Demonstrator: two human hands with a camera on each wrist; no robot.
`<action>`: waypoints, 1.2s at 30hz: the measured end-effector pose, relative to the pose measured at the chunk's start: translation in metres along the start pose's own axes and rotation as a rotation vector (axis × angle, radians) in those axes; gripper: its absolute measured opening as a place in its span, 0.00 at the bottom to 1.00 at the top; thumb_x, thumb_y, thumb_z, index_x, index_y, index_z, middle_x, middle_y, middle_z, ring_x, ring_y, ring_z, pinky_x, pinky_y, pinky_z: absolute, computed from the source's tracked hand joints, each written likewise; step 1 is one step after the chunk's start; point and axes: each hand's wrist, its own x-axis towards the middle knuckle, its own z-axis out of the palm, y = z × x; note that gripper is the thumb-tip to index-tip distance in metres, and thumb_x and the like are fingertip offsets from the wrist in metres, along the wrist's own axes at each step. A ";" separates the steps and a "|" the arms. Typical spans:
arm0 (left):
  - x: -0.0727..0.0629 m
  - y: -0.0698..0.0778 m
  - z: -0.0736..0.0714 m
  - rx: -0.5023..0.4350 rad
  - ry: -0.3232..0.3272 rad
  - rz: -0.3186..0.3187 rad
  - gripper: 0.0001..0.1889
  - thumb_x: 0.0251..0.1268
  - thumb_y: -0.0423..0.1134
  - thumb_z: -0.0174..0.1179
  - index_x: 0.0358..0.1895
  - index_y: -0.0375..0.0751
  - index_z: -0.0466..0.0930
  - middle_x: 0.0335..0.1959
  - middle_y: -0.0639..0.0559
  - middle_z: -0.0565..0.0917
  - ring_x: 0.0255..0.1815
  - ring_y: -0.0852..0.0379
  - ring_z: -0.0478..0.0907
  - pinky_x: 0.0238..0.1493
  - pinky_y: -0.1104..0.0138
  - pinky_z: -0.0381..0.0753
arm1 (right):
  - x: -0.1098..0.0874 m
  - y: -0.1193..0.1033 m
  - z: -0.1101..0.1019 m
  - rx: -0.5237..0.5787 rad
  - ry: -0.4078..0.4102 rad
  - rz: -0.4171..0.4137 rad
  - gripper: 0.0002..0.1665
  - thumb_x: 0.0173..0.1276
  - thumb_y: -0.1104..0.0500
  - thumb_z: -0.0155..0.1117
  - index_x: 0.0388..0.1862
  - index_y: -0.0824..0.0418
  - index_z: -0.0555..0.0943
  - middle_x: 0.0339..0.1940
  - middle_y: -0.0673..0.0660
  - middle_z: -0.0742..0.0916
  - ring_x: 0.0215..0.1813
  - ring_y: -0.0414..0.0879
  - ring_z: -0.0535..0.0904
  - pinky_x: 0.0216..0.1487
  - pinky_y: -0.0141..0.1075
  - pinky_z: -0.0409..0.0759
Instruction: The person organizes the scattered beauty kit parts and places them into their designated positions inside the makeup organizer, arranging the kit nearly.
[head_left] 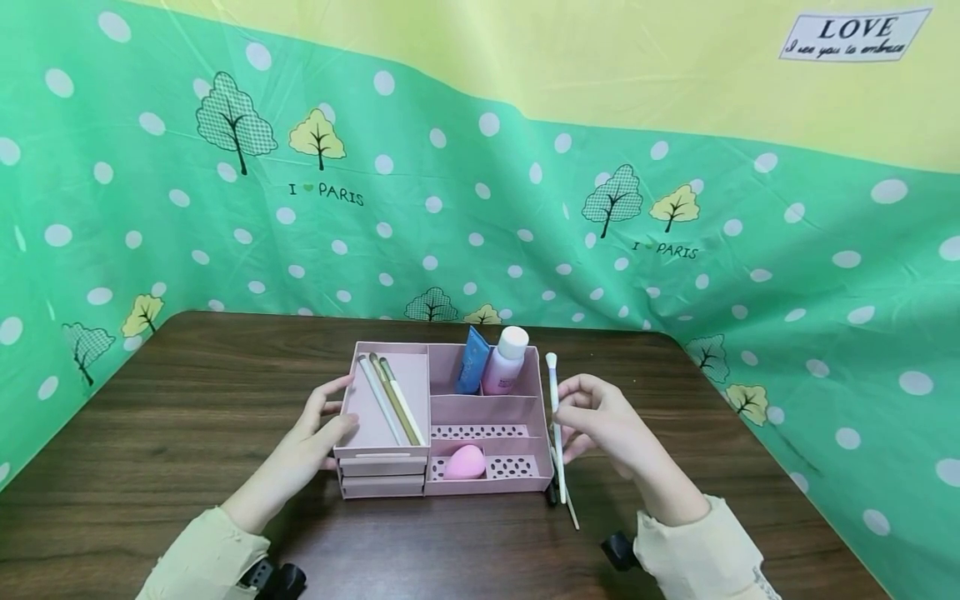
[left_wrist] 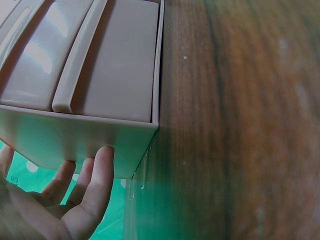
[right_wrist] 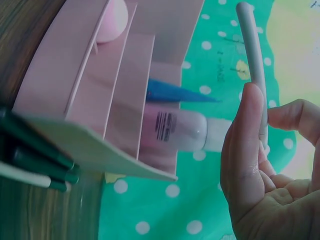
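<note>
A pink desk organizer [head_left: 486,408] with compartments and drawers stands on the table. My left hand [head_left: 311,429] rests against its left side, and in the left wrist view the fingertips [left_wrist: 104,155] touch the side wall. To the right of the organizer, my right hand [head_left: 600,421] pinches a slim white makeup brush [head_left: 553,379] between thumb and fingers. The brush is upright in the head view, its bristle end toward the back. Beside the organizer's right wall lie several more brushes [right_wrist: 40,145], dark-handled and white-tipped, partly hidden by the right hand in the head view.
Several brushes [head_left: 390,400] lie on the organizer's top left tray. A blue tube [head_left: 472,362] and a white-capped pink bottle [head_left: 504,367] stand in its back compartment. A pink makeup sponge [head_left: 466,462] sits in the front one. A green dotted curtain [head_left: 450,208] hangs behind the brown table [head_left: 202,400].
</note>
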 end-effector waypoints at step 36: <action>0.001 -0.001 -0.001 -0.021 -0.012 0.012 0.32 0.76 0.43 0.49 0.78 0.56 0.46 0.68 0.34 0.55 0.49 0.48 0.78 0.40 0.57 0.85 | 0.007 -0.025 0.043 0.078 -0.110 -0.124 0.17 0.60 0.72 0.56 0.48 0.78 0.68 0.26 0.53 0.79 0.20 0.41 0.77 0.23 0.43 0.85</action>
